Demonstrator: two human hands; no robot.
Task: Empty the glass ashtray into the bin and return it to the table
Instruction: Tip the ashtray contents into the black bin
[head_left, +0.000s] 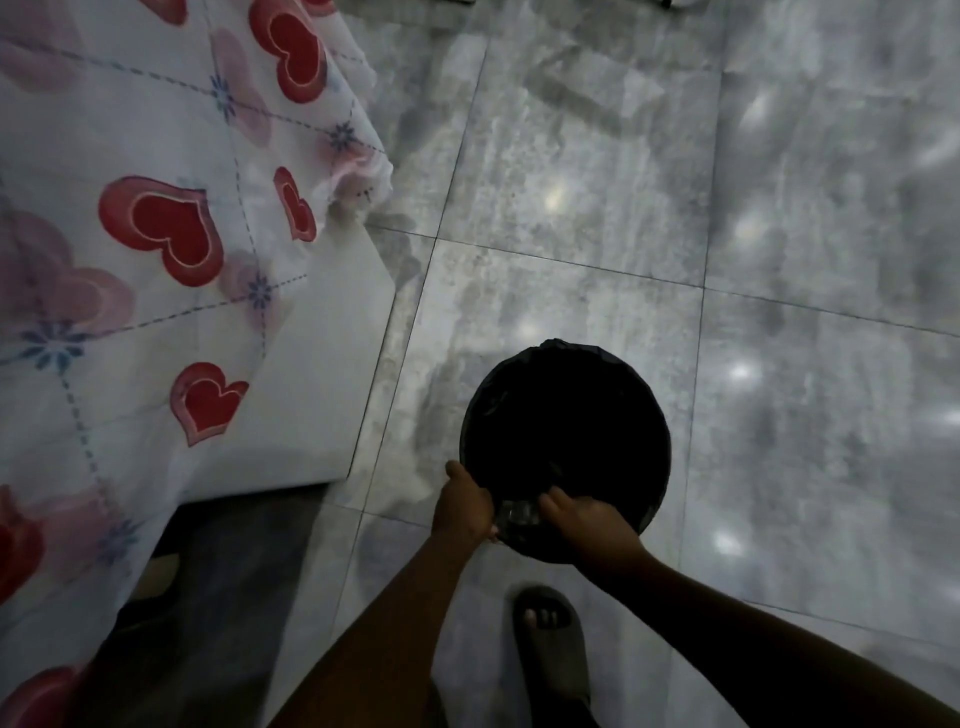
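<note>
Both hands are down at the near rim of the bin (566, 452), and the glass ashtray (514, 514) sits pinched between them, just over the bin's edge. Left hand (462, 506) clamps its left side, right hand (587, 522) closes over its right. Which way the ashtray tilts is too dark to tell. The bin, lined in black, shows only blackness inside. The table (156, 249), under its heart-print cloth, stands left of the bin.
</note>
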